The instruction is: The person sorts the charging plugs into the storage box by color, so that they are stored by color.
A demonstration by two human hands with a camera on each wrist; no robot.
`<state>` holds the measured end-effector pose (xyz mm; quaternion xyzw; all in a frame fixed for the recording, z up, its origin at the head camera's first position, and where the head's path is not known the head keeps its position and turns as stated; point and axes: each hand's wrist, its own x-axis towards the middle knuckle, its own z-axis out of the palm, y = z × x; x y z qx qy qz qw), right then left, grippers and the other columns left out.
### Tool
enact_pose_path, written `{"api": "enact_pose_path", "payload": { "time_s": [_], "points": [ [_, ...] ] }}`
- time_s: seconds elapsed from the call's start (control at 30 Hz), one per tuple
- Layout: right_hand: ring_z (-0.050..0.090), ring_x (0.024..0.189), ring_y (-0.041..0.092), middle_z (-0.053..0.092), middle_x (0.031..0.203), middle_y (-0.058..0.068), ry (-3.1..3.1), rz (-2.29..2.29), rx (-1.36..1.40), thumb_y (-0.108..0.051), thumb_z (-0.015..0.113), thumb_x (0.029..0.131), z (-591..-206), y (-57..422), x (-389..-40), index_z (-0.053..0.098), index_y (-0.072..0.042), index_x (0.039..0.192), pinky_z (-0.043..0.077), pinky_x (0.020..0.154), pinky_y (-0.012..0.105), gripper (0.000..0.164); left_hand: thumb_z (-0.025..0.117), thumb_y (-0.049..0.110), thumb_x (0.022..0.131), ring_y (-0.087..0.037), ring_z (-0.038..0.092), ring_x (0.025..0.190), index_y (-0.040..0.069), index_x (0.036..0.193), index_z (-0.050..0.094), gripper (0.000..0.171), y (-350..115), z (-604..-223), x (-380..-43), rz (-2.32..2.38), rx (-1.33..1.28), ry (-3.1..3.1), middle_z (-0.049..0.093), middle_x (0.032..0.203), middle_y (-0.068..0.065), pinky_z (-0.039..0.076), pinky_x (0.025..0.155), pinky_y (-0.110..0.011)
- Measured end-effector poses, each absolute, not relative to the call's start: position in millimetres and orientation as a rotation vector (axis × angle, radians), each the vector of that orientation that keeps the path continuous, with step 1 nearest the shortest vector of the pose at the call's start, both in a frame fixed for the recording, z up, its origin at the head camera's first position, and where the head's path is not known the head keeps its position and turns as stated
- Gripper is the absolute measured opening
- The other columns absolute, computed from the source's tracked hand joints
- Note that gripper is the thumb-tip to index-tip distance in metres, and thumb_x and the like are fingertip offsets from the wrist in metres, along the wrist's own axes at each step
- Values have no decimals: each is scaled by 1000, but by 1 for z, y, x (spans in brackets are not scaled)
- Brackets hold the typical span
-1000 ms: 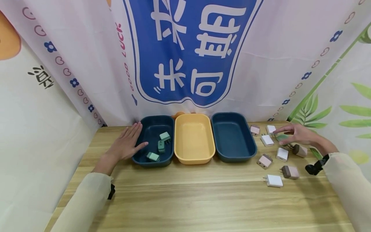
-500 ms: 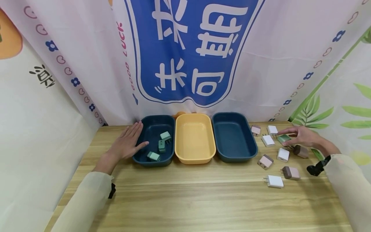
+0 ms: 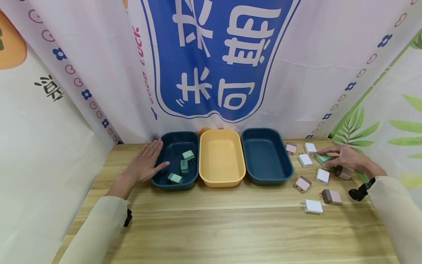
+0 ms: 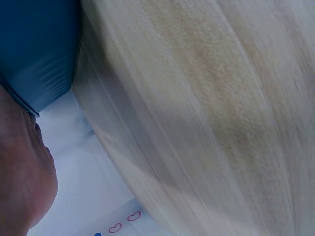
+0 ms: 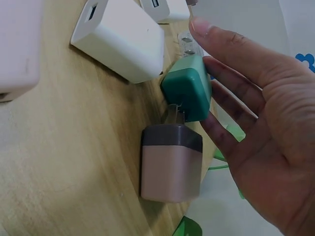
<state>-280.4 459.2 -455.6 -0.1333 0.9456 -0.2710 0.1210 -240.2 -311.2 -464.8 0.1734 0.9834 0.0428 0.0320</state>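
Note:
In the head view my right hand (image 3: pixel 350 158) is around a green charger plug (image 3: pixel 323 158) on the table, thumb on the near side and fingers on the far side. The right wrist view has fingers at the side of this plug (image 5: pixel 187 88), while the thumb stands a little apart from it. A pink and brown charger (image 5: pixel 172 164) lies close by, its prongs near the green plug. My left hand (image 3: pixel 141 164) rests with fingers stretched out along the left side of the left dark blue tray (image 3: pixel 157 180). Several green chargers (image 3: pixel 184 167) lie in that tray.
A yellow tray (image 3: pixel 221 183) stands in the middle, with another dark blue tray (image 3: pixel 267 180) to its right. White chargers (image 3: pixel 313 206) and pink and brown chargers (image 3: pixel 331 197) lie scattered on the right of the wooden table (image 3: pixel 211 231). A printed curtain (image 3: pixel 197 124) hangs behind.
My right thumb and fingers have come closer around the green charger plug compared with a second ago. My left hand has stayed in place by the left tray.

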Motion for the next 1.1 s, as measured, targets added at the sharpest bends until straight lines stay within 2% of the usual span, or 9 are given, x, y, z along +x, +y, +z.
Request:
{"api": "enact_pose_path", "payload": {
  "time_s": [0.07,0.13,0.27,0.4,0.5,0.67,1.1],
  "points": [
    [60,117,24,65,142,24,2758,-800,-366,-30,88,89,-456,460,-281,69,-5,139,48,87,19,60,37,65,108,-41,5,163,0,169,2,95,-311,-465,-240,134,535,3028,1,178,-20,4,131,-60],
    [59,118,23,65,143,25,2756,-799,-354,-32,88,88,-457,460,-281,69,-6,140,45,84,15,61,38,64,109,-42,5,163,0,169,2,95,-311,-465,-240,139,535,3025,1,178,-20,4,131,-60],
    [60,117,24,64,143,25,2756,-780,-355,-32,89,88,-456,459,-280,69,-6,140,45,84,15,62,38,65,109,-42,5,163,0,169,3,95,-311,-466,-240,146,540,3024,1,177,-20,3,131,-60],
    [60,100,15,64,141,27,2760,-790,-368,-30,89,87,-455,457,-278,70,-4,138,46,78,18,60,39,65,108,-41,5,163,0,169,3,96,-311,-468,-241,142,547,3031,2,177,-20,4,131,-60],
    [58,94,14,65,139,29,2769,-791,-382,-29,90,87,-457,457,-279,71,-3,136,46,75,20,59,39,66,108,-41,6,163,0,169,3,96,-312,-469,-241,142,549,3035,2,178,-20,5,131,-60],
    [61,100,17,66,138,28,2791,-753,-387,-28,90,86,-462,458,-283,72,-5,136,49,78,21,58,38,66,108,-42,6,163,0,169,3,97,-312,-469,-241,146,545,3032,1,178,-20,4,131,-60],
    [64,97,27,69,128,29,2868,-734,-387,-20,90,87,-469,456,-282,74,-5,131,50,75,25,50,37,66,108,-40,3,164,0,169,2,97,-312,-466,-242,133,534,3015,-1,178,-18,1,132,-58]
  ]
}}
